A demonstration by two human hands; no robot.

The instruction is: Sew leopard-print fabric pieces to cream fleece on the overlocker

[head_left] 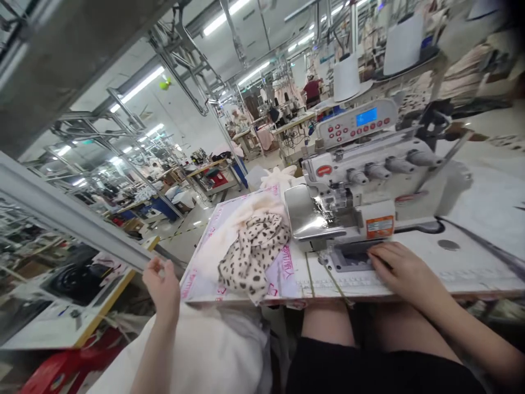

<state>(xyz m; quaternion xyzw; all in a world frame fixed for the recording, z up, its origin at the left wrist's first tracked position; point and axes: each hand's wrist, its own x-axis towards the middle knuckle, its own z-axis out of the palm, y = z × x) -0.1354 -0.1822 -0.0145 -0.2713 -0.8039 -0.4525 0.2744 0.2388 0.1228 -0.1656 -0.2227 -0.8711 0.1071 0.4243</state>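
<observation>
Our right hand lies flat, fingers slightly spread and holding nothing we can see, on the table in front of the overlock sewing machine. Our left hand is raised, loosely curled and empty, past the table's near left corner. The leopard-spotted fabric sits bunched on a pink-printed plastic bag at the table's left end, none of it under the presser foot.
</observation>
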